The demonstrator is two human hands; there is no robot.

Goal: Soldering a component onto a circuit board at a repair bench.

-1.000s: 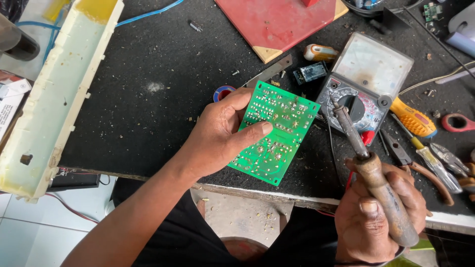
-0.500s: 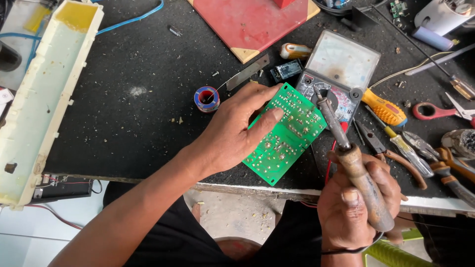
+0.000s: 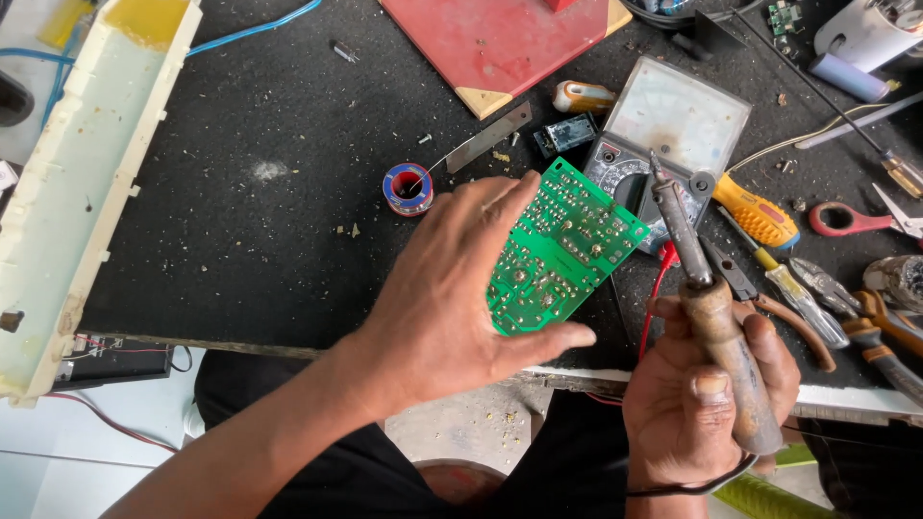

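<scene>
Left hand (image 3: 452, 288) grasps green circuit board (image 3: 560, 248) by its near-left edge, thumb along bottom, fingers behind; solder side faces up, board tilted above front edge of black workbench (image 3: 240, 231). Right hand (image 3: 702, 394) clenched around wooden handle of soldering iron (image 3: 707, 298); tip points up-left, just beside board's right corner, contact not discernible. Analog multimeter (image 3: 663, 120) lies behind board. Solder spool (image 3: 408, 187) near left fingers. Yellow-handled screwdriver (image 3: 755, 211), pliers (image 3: 827, 298), red-handled scissors (image 3: 856, 219) right of iron. Red board (image 3: 490, 43) at far edge; cream plastic housing (image 3: 77, 192) far left.
</scene>
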